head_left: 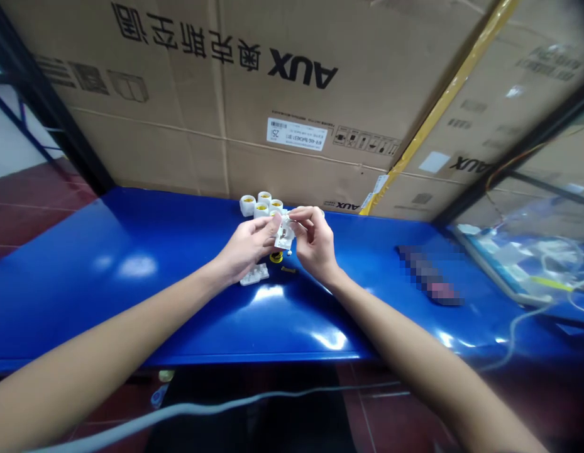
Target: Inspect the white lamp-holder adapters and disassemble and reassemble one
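My left hand [251,245] is closed on a small white plastic housing [284,236], with the thumb on its upper left side. My right hand [315,242] pinches with thumb and forefinger at the housing's upper right edge. What sits between those fingertips is too small to make out. Just below the hands, a black-and-yellow round piece [276,257] rests on the blue table. Beside it lie a small yellowish strip [288,269] and a tiny white bit [289,252]. A flat white plastic piece [254,274] lies under my left wrist.
Several white cups with yellow insides [247,206] stand behind my hands, some partly hidden. Large cardboard boxes [202,126] wall off the back of the blue table [131,302]. A blurred dark object [428,277] and a cluttered tray [499,264] lie at right. A pale cable [225,406] crosses the front.
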`<state>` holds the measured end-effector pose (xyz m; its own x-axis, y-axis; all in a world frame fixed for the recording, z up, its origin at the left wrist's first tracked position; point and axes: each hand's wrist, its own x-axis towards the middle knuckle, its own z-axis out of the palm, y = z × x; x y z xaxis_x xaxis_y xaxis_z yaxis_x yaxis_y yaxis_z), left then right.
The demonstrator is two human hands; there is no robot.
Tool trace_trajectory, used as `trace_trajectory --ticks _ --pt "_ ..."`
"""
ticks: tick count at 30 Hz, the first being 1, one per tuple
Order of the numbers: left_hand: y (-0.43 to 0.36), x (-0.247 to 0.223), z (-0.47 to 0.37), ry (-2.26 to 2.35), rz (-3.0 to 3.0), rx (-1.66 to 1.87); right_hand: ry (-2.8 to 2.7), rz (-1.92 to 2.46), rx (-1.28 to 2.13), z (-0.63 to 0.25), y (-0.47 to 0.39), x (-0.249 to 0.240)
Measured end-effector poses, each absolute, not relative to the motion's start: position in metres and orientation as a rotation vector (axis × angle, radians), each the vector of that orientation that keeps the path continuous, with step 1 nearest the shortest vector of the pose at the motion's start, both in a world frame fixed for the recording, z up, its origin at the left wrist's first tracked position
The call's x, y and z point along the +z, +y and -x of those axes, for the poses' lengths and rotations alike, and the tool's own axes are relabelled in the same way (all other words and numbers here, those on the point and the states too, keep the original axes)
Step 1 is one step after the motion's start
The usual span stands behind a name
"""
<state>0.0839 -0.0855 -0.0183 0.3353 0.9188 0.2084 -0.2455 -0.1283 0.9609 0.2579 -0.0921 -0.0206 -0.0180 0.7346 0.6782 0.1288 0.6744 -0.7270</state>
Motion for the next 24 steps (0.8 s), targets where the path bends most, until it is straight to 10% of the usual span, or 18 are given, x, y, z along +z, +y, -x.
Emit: trace_trajectory --ticks 24 --pt "-0.094 -0.008 -0.084 0.575 -0.976 1.106 -1.669 0.789 0.358 -0.26 -0.1 -0.009"
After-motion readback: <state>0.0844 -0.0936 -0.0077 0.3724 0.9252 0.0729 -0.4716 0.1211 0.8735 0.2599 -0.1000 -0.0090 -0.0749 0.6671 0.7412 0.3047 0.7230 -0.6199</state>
